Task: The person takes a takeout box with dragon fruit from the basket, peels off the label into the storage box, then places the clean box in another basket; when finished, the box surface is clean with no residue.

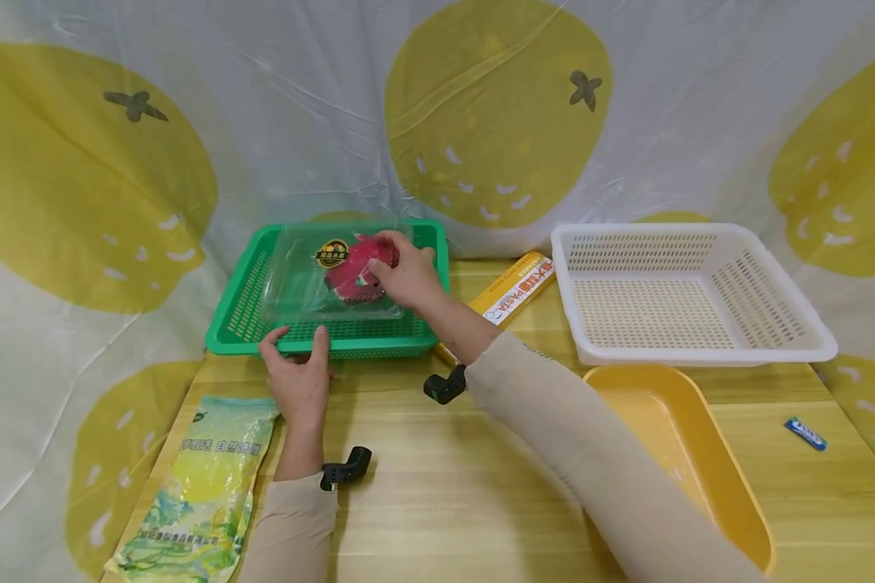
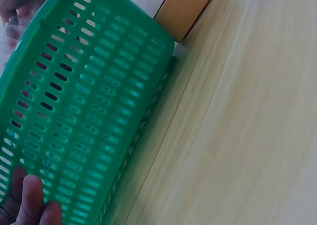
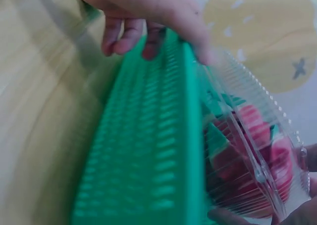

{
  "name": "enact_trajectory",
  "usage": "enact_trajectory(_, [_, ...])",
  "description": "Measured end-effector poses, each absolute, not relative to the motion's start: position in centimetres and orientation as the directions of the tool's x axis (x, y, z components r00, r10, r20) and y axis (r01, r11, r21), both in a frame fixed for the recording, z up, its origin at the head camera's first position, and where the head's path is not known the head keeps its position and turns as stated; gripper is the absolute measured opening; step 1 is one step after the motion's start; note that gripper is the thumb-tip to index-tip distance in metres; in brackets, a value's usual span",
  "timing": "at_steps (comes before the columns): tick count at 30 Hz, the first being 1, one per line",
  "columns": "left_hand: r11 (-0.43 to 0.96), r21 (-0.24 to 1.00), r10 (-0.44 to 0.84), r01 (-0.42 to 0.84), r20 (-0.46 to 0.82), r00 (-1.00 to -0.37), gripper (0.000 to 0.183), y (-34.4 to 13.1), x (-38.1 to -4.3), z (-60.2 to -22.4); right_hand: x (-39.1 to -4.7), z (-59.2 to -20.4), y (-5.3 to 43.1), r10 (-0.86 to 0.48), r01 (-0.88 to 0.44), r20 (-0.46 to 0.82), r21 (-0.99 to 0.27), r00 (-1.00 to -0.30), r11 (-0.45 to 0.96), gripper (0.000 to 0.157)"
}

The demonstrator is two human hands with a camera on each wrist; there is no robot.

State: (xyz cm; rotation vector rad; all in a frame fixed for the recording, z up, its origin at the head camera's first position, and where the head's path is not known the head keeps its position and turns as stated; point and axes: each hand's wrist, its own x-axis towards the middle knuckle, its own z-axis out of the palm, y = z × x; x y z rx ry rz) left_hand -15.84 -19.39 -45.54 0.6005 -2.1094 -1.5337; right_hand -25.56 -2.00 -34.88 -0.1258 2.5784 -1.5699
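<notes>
The green basket [image 1: 360,350] stands at the back left of the table. My left hand [image 1: 299,380] grips its front rim, thumb over the edge and fingers against the outer wall, which the left wrist view [image 2: 32,197] shows as fingertips on the slotted side. Within the basket sits a clear plastic clamshell box [image 1: 295,283] with a round black label. My right hand [image 1: 408,275] holds the box at its right side. Pink-red pieces with some green [image 3: 252,123] show through the plastic; their exact kind is unclear.
An orange pasta box [image 1: 514,287] lies right of the basket. Farther right stand a white basket [image 1: 707,355] and a yellow tray [image 1: 729,478]. A small blue packet [image 1: 805,433] lies at the right. A green-yellow food bag [image 1: 204,486] lies front left. Fruit-print cloth hangs behind.
</notes>
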Motion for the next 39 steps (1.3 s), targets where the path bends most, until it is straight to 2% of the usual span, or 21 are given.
enact_trajectory(11, [0.278,0.96,-0.59,-0.041,0.137,-0.796,0.07,-19.3,-15.9,-45.8,-24.9,-31.2,1.9,-0.054,0.016,-0.04,-0.922,-0.998,0.386,0.043])
enact_trajectory(18, [0.264,0.963,-0.585,-0.043,0.125,-0.801,0.068,-19.3,-15.9,-45.8,-23.9,-30.1,4.8,-0.08,-0.028,0.004,-0.951,-0.997,0.308,0.046])
enact_trajectory(24, [0.274,0.96,-0.587,-0.05,0.126,-0.799,0.07,-19.3,-15.8,-45.7,-22.4,-29.6,8.2,-0.078,0.0,-0.017,-0.977,-0.997,0.212,0.046])
enact_trajectory(31, [0.287,0.957,-0.586,-0.044,0.139,-0.798,0.07,-19.2,-15.7,-45.7,-19.9,-29.2,12.3,-0.067,0.048,-0.068,-0.962,-0.995,0.269,0.047])
enact_trajectory(39, [0.277,0.96,-0.586,-0.038,0.138,-0.798,0.066,-19.3,-15.7,-45.6,-16.1,-29.7,15.5,-0.093,0.079,-0.108,-0.96,-0.99,0.269,0.051])
